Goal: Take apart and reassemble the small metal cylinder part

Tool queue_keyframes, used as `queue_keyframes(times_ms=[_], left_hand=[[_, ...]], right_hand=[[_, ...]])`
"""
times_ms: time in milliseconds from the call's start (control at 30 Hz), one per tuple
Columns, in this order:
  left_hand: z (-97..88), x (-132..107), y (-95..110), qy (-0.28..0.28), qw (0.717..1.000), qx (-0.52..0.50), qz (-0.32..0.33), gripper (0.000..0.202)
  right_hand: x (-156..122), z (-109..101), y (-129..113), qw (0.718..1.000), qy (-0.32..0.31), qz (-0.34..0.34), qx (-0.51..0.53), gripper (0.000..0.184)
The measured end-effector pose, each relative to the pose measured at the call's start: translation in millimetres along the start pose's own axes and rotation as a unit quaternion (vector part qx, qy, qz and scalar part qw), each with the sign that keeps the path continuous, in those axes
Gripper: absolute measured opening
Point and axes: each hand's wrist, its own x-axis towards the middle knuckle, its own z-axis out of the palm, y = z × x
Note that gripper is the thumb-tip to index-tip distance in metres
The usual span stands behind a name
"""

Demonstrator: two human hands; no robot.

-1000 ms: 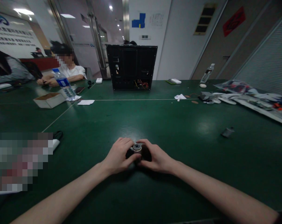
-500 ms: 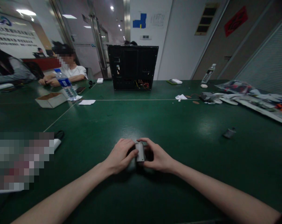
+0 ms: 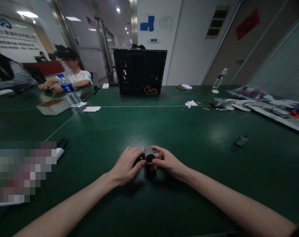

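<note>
- Both bare forearms stretched out over the dark green felt-covered table, meeting near its middle.
- Left hand and right hand brought together, fingers of both closed round a small grey metal cylinder, held just above the tabletop with its dark open end tilted toward the camera.
- Off to the right, well apart from the hands: a small dark grey flat part lying on the felt.
- Further left: an open shallow cardboard box, a clear plastic water bottle with a blue label just beside it.
- Far centre: an upright black computer case, red and yellow wires showing at its lower edge.
- Far left: a seated person in a white shirt, hands resting on the table.
</note>
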Motion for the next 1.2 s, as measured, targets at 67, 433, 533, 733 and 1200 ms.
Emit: queue_keyframes(times_ms=[67, 433, 533, 733, 1200], left_hand=[[0.2, 0, 0, -0.003, 1.000, 0.001, -0.003, 0.034], [1.8, -3, -5, -0.001, 1.000, 0.012, -0.006, 0.038], [1.8, -3, -3, 0.004, 1.000, 0.021, -0.017, 0.032], [-0.2, -3, 1, 0.013, 0.999, 0.023, -0.030, 0.023], [3.6, -1, -4, 0.087, 0.995, 0.016, -0.035, 0.027]], right_hand=[[0, 0, 1, 1.000, 0.000, 0.004, -0.002, 0.081], [-4, 5, 11, 0.972, 0.013, -0.099, -0.213, 0.078], [-7, 10, 13, 0.937, 0.008, -0.143, -0.318, 0.072], [-10, 11, 10, 0.901, -0.010, -0.186, -0.391, 0.071], [-13, 11, 4, 0.855, 0.042, -0.254, -0.451, 0.059]])
